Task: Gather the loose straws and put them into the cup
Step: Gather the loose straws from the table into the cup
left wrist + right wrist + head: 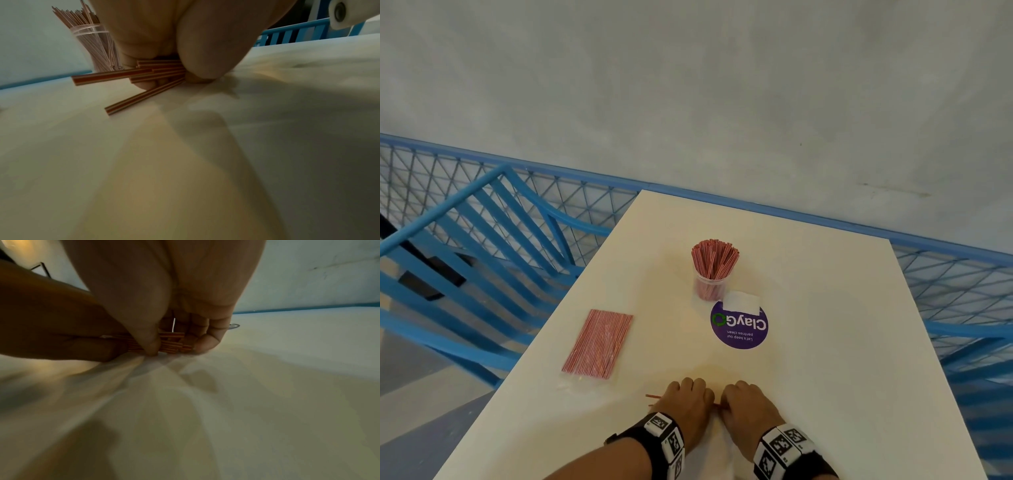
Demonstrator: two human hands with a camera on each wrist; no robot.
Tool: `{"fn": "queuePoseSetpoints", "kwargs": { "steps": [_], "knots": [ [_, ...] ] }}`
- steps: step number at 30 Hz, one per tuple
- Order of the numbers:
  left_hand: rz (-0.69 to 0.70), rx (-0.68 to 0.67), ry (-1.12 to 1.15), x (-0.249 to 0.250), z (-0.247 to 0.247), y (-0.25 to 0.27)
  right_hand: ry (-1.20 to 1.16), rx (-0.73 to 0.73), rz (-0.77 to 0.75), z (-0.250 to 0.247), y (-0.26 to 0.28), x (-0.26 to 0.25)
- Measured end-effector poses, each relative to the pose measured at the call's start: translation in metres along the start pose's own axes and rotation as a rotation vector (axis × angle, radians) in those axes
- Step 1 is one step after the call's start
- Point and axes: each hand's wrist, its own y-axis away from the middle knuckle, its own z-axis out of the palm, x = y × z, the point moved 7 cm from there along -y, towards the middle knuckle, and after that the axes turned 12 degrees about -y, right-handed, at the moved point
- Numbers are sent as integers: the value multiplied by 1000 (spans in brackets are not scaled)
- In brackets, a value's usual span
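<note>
Both hands rest knuckles-up on the near part of the white table (pixel 825 342), side by side and almost touching. The left hand (pixel 686 397) curls its fingers and thumb around a small bundle of loose straws (pixel 131 76), red with pale stripes; in the left wrist view the straw ends fan out past the fingers, one of them lying flat on the table. The right hand (pixel 748 404) grips the other end of the same bundle: the right wrist view shows its thumb (pixel 148 331) pressed over the straws and its curled fingers behind them, with the cut ends poking out between. From the head view only a thin tip of the straws shows to the left of the left hand and a sliver between the two hands.

Farther from the hands, straight ahead, stands a clear plastic cup (pixel 710 286) packed with upright straws of the same kind. Just in front of the cup, nearer the hands, a round purple sticker (pixel 739 325) lies on the table. Ahead and to the left of the left hand lies a flat clear packet of straws (pixel 599 344). Beyond the table edge run a blue mesh railing (pixel 585 192) and a blue chair (pixel 465 240).
</note>
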Motion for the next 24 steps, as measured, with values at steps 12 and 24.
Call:
{"fn": "queuePoseSetpoints", "kwargs": {
  "steps": [12, 24],
  "knots": [
    [27, -83, 253, -15, -55, 3, -916, 133, 172, -36, 24, 20],
    [67, 50, 99, -26, -122, 0, -1292, 380, 42, -99, 32, -30]
  ]
}}
